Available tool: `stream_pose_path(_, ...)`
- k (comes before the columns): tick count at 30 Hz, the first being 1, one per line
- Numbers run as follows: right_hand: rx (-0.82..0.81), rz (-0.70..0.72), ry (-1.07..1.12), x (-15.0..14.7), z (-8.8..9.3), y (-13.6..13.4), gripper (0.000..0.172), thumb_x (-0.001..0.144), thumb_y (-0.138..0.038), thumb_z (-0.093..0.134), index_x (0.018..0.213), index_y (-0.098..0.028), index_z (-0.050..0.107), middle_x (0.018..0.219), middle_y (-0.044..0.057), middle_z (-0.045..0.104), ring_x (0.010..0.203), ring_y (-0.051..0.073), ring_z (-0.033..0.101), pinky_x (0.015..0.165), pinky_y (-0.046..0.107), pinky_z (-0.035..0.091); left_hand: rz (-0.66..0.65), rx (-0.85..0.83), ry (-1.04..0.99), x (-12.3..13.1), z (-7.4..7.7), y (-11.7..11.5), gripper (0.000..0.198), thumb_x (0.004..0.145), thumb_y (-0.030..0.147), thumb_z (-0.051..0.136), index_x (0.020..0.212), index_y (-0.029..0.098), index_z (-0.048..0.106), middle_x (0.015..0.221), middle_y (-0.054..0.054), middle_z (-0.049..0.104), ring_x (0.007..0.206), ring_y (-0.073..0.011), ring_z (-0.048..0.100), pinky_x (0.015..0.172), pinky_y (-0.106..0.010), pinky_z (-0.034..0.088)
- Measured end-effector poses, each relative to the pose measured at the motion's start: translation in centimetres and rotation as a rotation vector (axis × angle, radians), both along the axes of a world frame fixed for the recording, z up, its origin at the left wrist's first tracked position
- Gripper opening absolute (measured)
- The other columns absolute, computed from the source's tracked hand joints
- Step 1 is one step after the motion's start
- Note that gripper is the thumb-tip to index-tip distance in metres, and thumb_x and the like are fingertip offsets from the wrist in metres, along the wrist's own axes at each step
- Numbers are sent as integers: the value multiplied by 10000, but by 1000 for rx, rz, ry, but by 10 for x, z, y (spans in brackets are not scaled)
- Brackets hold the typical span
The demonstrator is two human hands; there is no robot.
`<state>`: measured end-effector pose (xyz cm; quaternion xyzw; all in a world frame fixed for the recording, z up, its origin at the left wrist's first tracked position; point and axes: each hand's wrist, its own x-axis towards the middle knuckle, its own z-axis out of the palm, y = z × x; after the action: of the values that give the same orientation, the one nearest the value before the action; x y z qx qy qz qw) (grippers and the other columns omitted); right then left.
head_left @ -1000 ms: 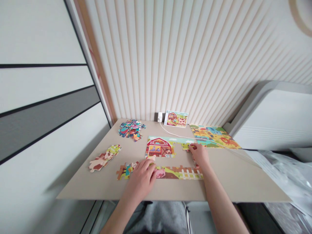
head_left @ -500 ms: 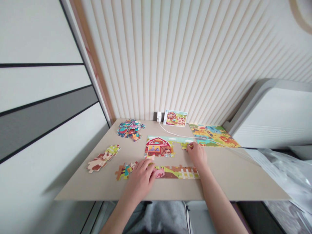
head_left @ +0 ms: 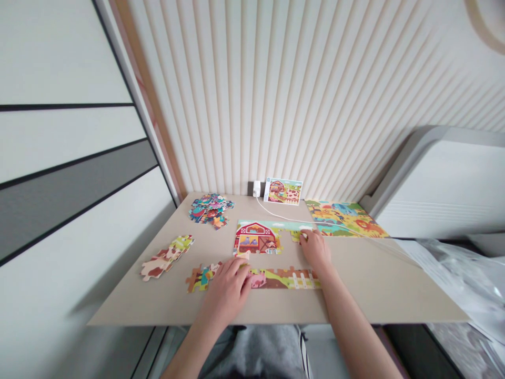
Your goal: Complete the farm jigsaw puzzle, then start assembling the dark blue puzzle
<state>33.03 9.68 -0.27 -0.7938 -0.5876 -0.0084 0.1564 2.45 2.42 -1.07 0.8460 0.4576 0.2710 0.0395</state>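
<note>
A barn jigsaw section [head_left: 256, 239] lies mid-table, a red barn on its left and a strip of sky along its top. At that section's right end, my right hand [head_left: 316, 248] has its fingers closed on a green puzzle piece [head_left: 295, 235] at the upper strip. My left hand [head_left: 229, 287] lies palm down with its fingers over the left part of the lower puzzle strip [head_left: 278, 279], which shows a pig and a white fence. Beyond its fingertips a pale pink piece [head_left: 243, 256] pokes out; the fingers hide the rest. Left of that hand sit joined pieces [head_left: 199, 278] with a blue-green figure.
Joined cow pieces [head_left: 165, 258] lie at the left. Behind them is a heap of dark colourful pieces [head_left: 211, 209]. A picture card [head_left: 283, 191] leans on the wall beside a white plug [head_left: 256, 189], whose cable crosses a finished animal puzzle [head_left: 347, 218].
My right hand has shifted very slightly at the upper strip, staying by the green piece. The left hand keeps its place. The whole view has moved a little.
</note>
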Motion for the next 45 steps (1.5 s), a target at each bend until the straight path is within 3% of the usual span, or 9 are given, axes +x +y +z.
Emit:
stream_pose_path(6, -80, 152, -110, 0, -1, 2, 407, 998, -223, 434, 1306, -326, 681, 1137, 86, 626, 989, 203, 610, 829, 273, 413, -6, 19, -18, 0, 0, 0, 153, 963, 215, 544, 1065, 243, 654, 1225, -82, 628, 1150, -275, 589, 989, -476, 508)
stream_pose_path(12, -89, 231, -285, -2, 6, 0, 390, 978, -187, 478, 1281, -330, 678, 1240, 99, 594, 1117, 262, 533, 898, 334, 380, -9, 15, -4, 0, 1, 0, 154, 964, 208, 539, 1064, 238, 652, 1219, -85, 629, 1154, -279, 586, 986, -481, 509)
stream_pose_path(22, -54, 239, -286, -10, 4, -11, 357, 1029, -311, 435, 1327, -311, 631, 1302, 110, 597, 1201, 281, 504, 953, 369, 369, -8, -9, 9, 0, 5, -1, 146, 975, 208, 532, 1068, 238, 641, 1221, -77, 622, 1150, -276, 577, 1003, -486, 493)
stream_pose_path(31, -97, 417, -54, 32, 2, 6, 365, 1021, -243, 428, 1264, -269, 699, 1270, 55, 666, 1155, 216, 593, 976, 291, 406, -5, 16, -11, -1, 2, -1, 150, 964, 197, 539, 1068, 242, 638, 1213, -77, 629, 1146, -279, 586, 988, -474, 504)
stream_pose_path(34, -85, 515, -83, 42, 4, 9, 351, 1020, -262, 445, 1246, -293, 712, 1279, 51, 668, 1154, 227, 598, 1007, 315, 397, -5, 18, -8, 0, 2, -1, 142, 963, 206, 547, 1066, 241, 639, 1214, -78, 630, 1144, -276, 588, 990, -473, 502)
stream_pose_path(39, -68, 543, -222, 43, 2, 7, 328, 1013, -297, 471, 1231, -312, 715, 1275, 73, 665, 1147, 264, 596, 1008, 388, 406, 8, -4, -6, 0, 3, -1, 165, 958, 204, 553, 1086, 247, 647, 1209, -71, 632, 1142, -269, 592, 1005, -467, 495)
stream_pose_path(45, -14, 574, -142, 52, -6, 9, 378, 1044, -406, 413, 1271, -302, 696, 1374, 60, 629, 1227, 266, 575, 1053, 409, 415, 4, -14, 11, 0, 4, -1, 150, 959, 204, 548, 1061, 245, 650, 1217, -70, 631, 1157, -272, 586, 1010, -464, 492)
